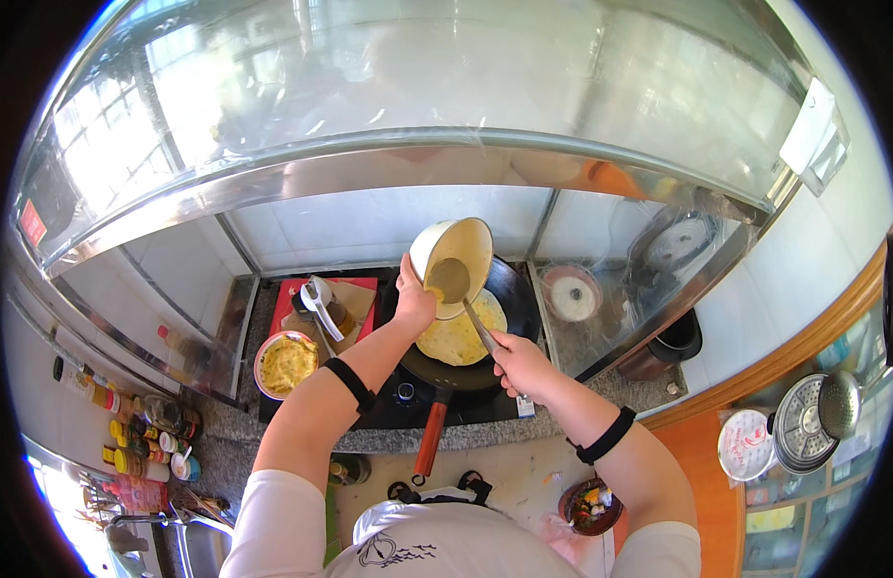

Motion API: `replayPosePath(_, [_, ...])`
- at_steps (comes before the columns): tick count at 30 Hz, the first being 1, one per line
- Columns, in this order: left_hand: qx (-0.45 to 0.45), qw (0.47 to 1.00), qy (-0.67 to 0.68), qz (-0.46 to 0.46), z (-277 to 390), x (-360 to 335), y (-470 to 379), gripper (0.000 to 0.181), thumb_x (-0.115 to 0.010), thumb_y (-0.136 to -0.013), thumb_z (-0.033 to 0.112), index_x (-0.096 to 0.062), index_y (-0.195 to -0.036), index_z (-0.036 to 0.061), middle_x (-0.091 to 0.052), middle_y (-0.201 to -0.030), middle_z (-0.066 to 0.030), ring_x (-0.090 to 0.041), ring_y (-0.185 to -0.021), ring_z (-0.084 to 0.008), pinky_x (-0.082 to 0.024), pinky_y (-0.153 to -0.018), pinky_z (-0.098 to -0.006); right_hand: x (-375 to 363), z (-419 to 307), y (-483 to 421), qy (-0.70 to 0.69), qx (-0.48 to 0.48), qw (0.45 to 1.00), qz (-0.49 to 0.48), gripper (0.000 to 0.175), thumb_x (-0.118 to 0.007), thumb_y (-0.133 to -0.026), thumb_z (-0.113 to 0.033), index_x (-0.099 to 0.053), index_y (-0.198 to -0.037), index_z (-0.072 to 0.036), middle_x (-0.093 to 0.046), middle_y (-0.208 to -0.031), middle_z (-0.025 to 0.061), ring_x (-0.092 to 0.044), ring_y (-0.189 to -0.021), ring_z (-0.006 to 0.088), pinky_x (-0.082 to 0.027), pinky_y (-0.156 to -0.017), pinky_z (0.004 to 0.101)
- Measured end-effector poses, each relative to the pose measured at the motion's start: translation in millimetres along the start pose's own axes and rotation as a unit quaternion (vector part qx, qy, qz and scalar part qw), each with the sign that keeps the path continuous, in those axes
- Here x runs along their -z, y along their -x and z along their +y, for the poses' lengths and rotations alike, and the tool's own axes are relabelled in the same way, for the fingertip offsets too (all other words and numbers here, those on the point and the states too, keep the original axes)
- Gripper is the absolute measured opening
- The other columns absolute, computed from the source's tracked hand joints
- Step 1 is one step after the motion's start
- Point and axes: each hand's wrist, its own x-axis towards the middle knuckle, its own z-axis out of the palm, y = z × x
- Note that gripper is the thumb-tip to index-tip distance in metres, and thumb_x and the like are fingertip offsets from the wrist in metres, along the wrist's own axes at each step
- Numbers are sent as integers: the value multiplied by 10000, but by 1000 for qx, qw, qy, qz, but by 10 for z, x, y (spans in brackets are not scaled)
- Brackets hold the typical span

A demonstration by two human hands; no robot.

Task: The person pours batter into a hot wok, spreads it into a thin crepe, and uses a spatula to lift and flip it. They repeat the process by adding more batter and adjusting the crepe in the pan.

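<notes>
My left hand (414,300) grips the rim of a white bowl (469,242), which is tipped over a dark frying pan (515,303). A metal ladle (448,280) has its round head inside the bowl's mouth. Around the ladle's handle my right hand (520,363) is closed. In the pan lies a pale yellow layer of batter or pancake (453,339) with green flecks, partly hidden by the bowl. The pan's reddish wooden handle (432,441) points towards me over the counter edge. The pan sits on a black cooktop (461,413).
To the left stand a bowl of cooked yellow food (289,363) and an oil pot with a white handle (334,311). Glass panels (638,253) flank the cooktop. Condiment jars (139,441) crowd the left counter. A waste bin (591,506) is on the floor at right.
</notes>
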Motion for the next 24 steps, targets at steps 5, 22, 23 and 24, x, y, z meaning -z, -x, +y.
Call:
replayPosePath(5, [32, 999, -18, -23, -200, -61, 47, 907, -458, -870, -47, 74, -1543, 249, -93, -1548, -181, -400, -1312, -413, -613, -803, -399, 200, -51, 24, -337, -142, 926, -98, 560, -460, -974, -114, -323, -1511, -190, -537, -795, 65, -448, -528, 91, -355, -423, 228])
replayPosePath(22, [100, 934, 338, 64, -440, 950, 530, 826, -358, -839, -95, 18, -1499, 232, -375, -1433, -194, -590, -1141, -425, -570, -805, -598, 945, 371, 384, -360, -119, 922, -79, 558, -426, -945, -63, -334, -1482, -182, -551, -807, 70, -450, -496, 98, -355, -393, 218])
replayPosePath(23, [102, 929, 351, 67, -455, 1011, 606, 818, -356, -838, -96, 4, -1495, 232, -375, -1431, -192, -588, -1144, -427, -568, -810, -603, 936, 467, 386, -358, -134, 922, -61, 553, -429, -948, -66, -335, -1481, -185, -549, -798, 67, -453, -498, 98, -358, -394, 218])
replayPosePath(24, [94, 926, 360, 56, -471, 1057, 683, 793, -353, -827, -108, -55, -1478, 232, -377, -1427, -186, -576, -1164, -428, -564, -818, -615, 925, 556, 385, -361, -139, 921, -44, 527, -441, -955, -82, -359, -1465, -193, -549, -789, 63, -450, -497, 97, -359, -396, 215])
